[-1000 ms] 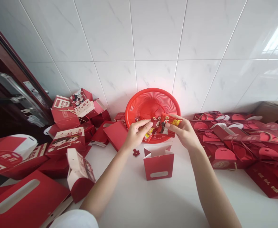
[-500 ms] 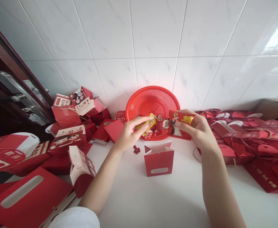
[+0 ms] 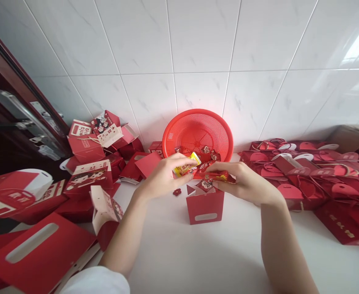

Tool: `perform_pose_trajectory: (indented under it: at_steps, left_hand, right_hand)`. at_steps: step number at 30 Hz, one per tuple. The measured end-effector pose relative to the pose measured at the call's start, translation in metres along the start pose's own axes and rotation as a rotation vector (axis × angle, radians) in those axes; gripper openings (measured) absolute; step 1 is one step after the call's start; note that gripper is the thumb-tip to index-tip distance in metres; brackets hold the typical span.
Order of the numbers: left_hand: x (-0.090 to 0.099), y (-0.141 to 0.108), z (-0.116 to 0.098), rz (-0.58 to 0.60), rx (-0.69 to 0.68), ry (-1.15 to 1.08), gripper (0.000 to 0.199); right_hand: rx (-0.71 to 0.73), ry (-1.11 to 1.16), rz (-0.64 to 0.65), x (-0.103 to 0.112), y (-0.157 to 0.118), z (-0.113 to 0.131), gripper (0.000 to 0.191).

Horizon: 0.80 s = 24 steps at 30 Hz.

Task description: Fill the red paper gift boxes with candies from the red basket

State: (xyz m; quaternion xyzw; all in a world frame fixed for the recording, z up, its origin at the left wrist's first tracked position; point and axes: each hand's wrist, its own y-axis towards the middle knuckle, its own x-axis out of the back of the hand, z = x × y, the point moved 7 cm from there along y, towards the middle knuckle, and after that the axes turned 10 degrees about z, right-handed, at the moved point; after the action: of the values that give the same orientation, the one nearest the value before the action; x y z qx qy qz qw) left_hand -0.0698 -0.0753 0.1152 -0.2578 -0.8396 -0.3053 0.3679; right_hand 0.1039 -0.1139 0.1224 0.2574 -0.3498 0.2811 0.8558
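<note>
A small red paper box (image 3: 205, 208) stands upright on the white table with its top open. At its mouth is a dark red wrapped sweet (image 3: 205, 185). My right hand (image 3: 248, 181) is closed over the box's back right corner, pinching a red snack packet (image 3: 221, 175) tilted nearly flat. To the left, my left hand (image 3: 161, 175) grips a yellow-wrapped sweet (image 3: 184, 166) between thumb and fingers; other red wrappers by its fingertips are partly hidden. Behind both hands, a red plastic basket (image 3: 198, 116) leans against the wall with several wrapped sweets low inside it.
Flattened and half-folded red boxes (image 3: 89, 179) are heaped on the left, near a dark door with a metal handle (image 3: 21, 112). Rows of closed red boxes with cord handles (image 3: 302, 175) fill the right. A small red flower-shaped piece (image 3: 177, 192) lies beside the open box.
My right hand has lowered the red packet from before the basket to the box's mouth, tipping it flatter. A dark red sweet now shows in the box's opening. My left hand has shifted slightly left.
</note>
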Motion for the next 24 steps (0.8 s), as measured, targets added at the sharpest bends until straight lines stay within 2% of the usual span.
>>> perform_pose_trajectory:
  at_steps: [5,12,17,24]
  left_hand:
    - [-0.012,0.002,0.009,0.105,0.054,-0.007,0.037]
    - [-0.02,0.008,0.009,0.118,0.032,-0.069,0.025]
    - [-0.02,0.012,0.011,0.103,0.022,-0.156,0.026]
    - [-0.028,0.017,0.036,0.117,0.112,-0.284,0.034]
  right_hand:
    - [-0.003,0.064,-0.052,0.005,-0.001,-0.004,0.025]
    - [-0.019,0.316,-0.184,0.012,-0.002,-0.012,0.022]
    - [-0.016,0.404,-0.205,0.01,0.0,-0.014,0.023]
    - [0.018,0.351,-0.143,0.004,0.01,-0.021,0.021]
